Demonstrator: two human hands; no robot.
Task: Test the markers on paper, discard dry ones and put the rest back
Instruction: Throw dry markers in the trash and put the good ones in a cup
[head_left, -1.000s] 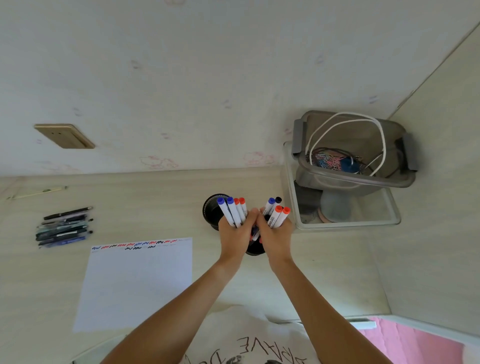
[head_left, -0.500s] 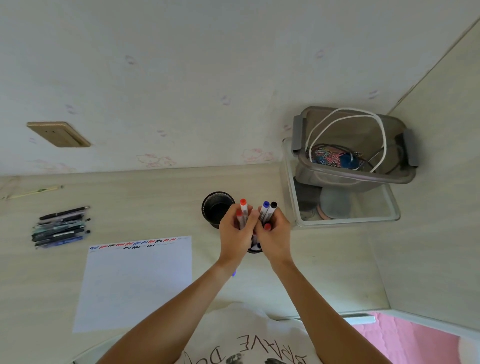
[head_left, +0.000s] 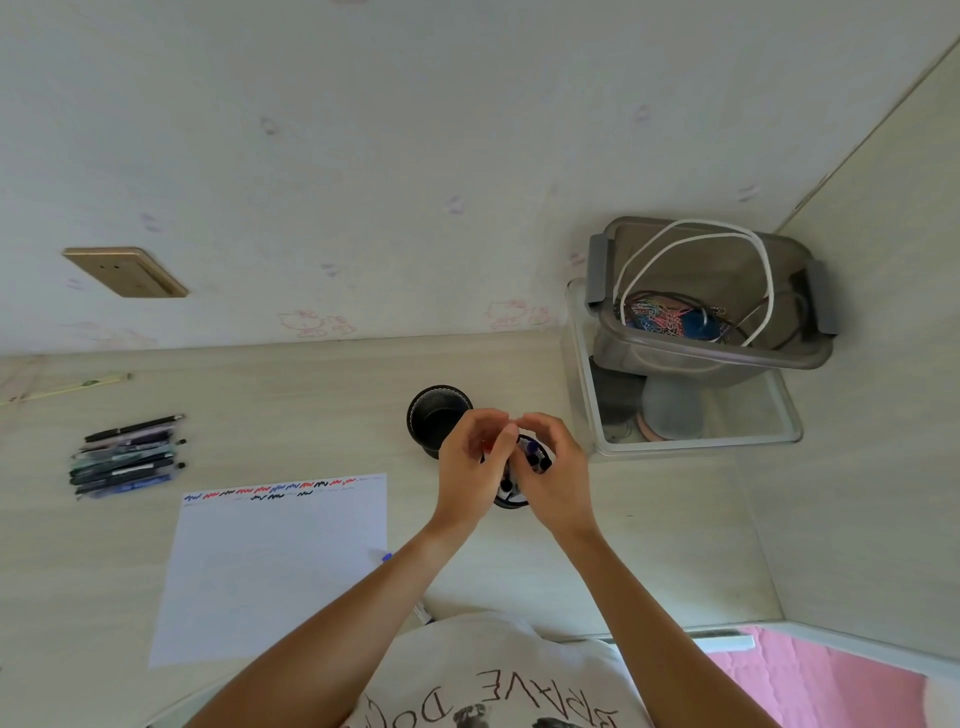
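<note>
**Inspector:** Position of the hands?

**Assistant:** Both are over a black mesh cup (head_left: 511, 498) near the middle of the desk (head_left: 322, 395). The left hand (head_left: 470, 475) and right hand (head_left: 558, 478) cup around the markers (head_left: 535, 457) standing in it, fingers curved. Whether either hand actually grips a marker or only rests loosely about them, the view does not show.

**Inspector:** The markers themselves?

**Assistant:** Caps up in that cup, mostly hidden by the fingers; blue, black and red caps are visible. One more blue-capped marker (head_left: 387, 558) lies by the left forearm at the paper's edge.

**Inspector:** Remaining items?

**Assistant:** A second black mesh cup (head_left: 434, 415) stands just beside the first. The paper (head_left: 270, 571) lies to the left, coloured test scribbles along its far edge. A row of pens (head_left: 124, 457) rests well left of it.
</note>
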